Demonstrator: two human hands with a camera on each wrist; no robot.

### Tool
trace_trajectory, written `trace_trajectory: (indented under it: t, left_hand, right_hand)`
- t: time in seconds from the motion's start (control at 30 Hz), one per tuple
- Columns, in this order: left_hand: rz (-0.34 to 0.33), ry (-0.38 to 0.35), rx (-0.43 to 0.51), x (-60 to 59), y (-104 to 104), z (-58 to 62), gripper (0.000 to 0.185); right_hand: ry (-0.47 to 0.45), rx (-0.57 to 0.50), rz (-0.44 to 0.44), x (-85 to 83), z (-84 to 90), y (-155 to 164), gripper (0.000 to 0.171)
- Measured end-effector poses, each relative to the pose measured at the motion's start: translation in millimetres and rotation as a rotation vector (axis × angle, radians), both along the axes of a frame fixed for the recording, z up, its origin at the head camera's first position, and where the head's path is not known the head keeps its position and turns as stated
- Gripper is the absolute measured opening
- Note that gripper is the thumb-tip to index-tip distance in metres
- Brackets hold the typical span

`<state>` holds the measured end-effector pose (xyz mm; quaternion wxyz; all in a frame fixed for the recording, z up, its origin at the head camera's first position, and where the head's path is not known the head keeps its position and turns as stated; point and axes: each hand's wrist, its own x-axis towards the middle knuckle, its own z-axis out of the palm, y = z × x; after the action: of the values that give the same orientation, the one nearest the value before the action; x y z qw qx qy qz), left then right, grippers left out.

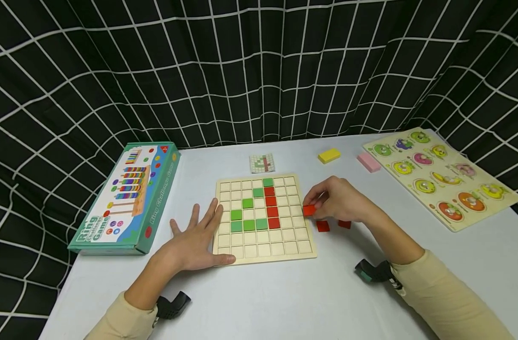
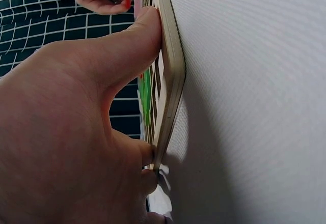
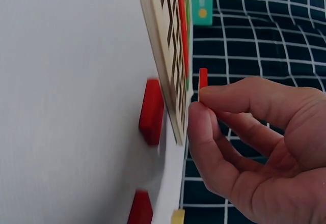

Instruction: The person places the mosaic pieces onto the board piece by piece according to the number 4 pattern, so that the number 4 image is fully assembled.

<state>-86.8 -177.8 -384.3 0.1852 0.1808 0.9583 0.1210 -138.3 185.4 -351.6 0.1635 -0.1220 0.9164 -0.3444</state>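
Note:
A wooden grid board [image 1: 259,249] lies flat on the white table, with green square tiles [image 1: 249,225] and a column of red square tiles [image 1: 271,201] set in its cells. My left hand [image 1: 192,243] rests on the board's left edge, fingers spread, the thumb on the near left corner. Between thumb and fingertips my right hand [image 1: 341,198] pinches a red tile [image 3: 203,79], held just above the board's right edge. Two loose red tiles [image 1: 323,226] lie on the table below that hand; one is partly hidden by the wrist.
A small pattern card [image 1: 262,163] lies behind the board. Yellow [image 1: 329,156] and pink [image 1: 369,162] blocks sit at the back right, near a fruit puzzle board [image 1: 443,177]. On the left is a green game box [image 1: 127,198]. A black gridded curtain [image 1: 242,71] hangs behind the table.

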Motion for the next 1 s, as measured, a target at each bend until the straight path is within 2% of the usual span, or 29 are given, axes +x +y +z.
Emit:
trace_trajectory:
  t: [1.0]
  left_hand:
    - [0.000, -0.003, 0.006, 0.2, -1, 2.1, 0.125]
  right_hand:
    - [-0.035, -0.098, 0.102, 18.4, -8.7, -56, 0.028]
